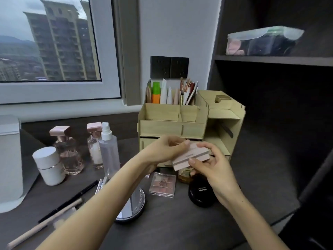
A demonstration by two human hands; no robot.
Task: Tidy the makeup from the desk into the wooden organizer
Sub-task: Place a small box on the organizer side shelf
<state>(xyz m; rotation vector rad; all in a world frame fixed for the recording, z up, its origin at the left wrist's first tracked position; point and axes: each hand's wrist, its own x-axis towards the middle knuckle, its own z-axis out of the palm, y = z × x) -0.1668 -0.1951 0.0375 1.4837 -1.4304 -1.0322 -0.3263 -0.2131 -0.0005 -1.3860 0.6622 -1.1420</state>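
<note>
Home bedroom: desk (171,222) with perfume bottles (66,150), high-rise window (50,40).

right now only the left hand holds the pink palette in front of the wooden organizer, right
Not only the left: the head view shows the left hand and the right hand both gripping the pink palette in front of the wooden organizer.

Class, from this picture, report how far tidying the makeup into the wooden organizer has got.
Done: brushes and tubes stand in the pale wooden organizer's top compartments. In hand: left hand and right hand hold a pink rectangular case. Left: the clear square eyeshadow palette, black round compact, black pencil and bottles on the dark desk.
</note>
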